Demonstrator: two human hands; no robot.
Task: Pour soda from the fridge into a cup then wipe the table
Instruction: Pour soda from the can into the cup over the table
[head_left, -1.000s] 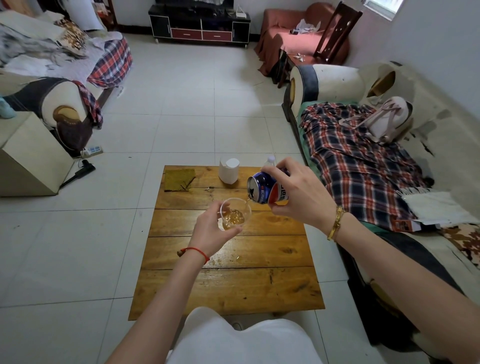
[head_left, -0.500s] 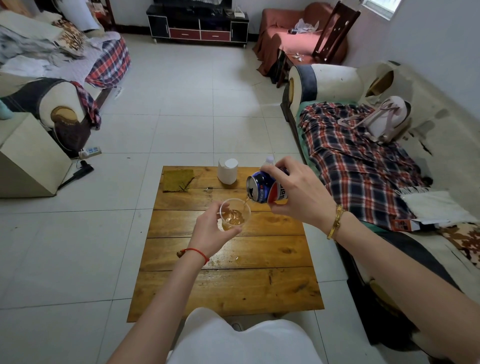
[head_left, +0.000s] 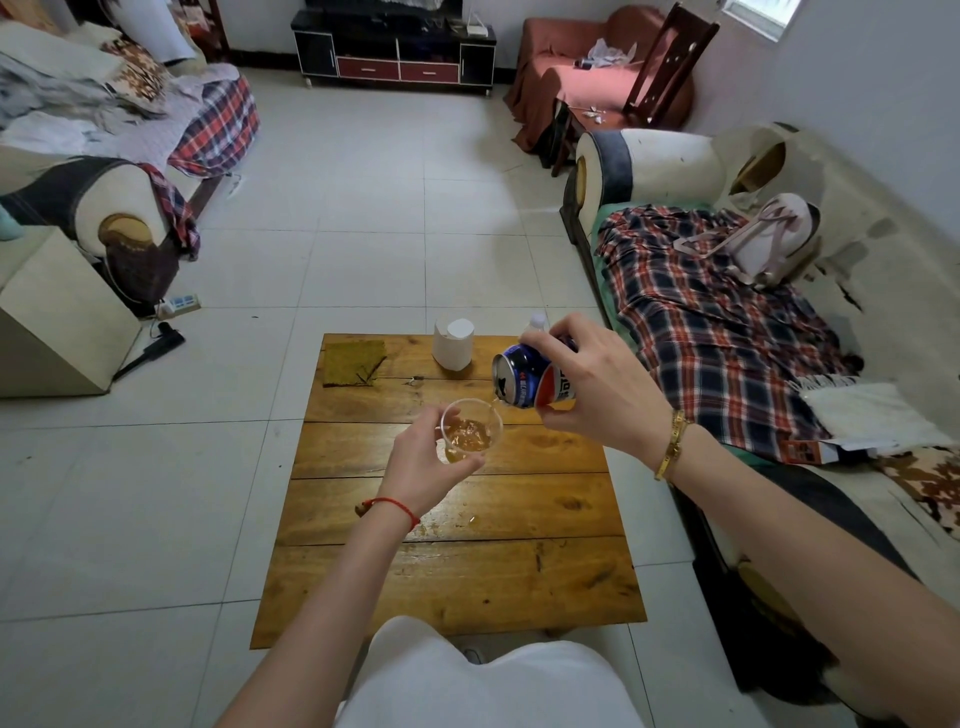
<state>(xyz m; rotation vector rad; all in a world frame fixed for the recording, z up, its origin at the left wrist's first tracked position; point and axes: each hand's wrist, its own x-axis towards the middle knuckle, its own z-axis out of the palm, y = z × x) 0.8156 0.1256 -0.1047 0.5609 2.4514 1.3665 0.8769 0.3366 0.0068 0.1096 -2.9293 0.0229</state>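
My left hand (head_left: 423, 465) grips a clear cup (head_left: 471, 428) above the wooden table (head_left: 467, 561). Amber soda fills the lower part of the cup. My right hand (head_left: 592, 389) holds a blue and red soda can (head_left: 524, 376), tipped on its side with its mouth at the cup's right rim. A thin stream runs from the can into the cup. A green-brown cloth (head_left: 353, 362) lies flat at the table's far left corner. A few drops glisten on the boards below the cup.
A white cylinder (head_left: 453, 343) stands at the table's far edge, with a bottle cap (head_left: 536, 320) showing behind my right hand. A sofa with a plaid blanket (head_left: 717, 322) runs along the right. White tile floor surrounds the table.
The soda level in the cup has risen slightly. Both hands hold nearly the same place, the can still tipped over the cup.
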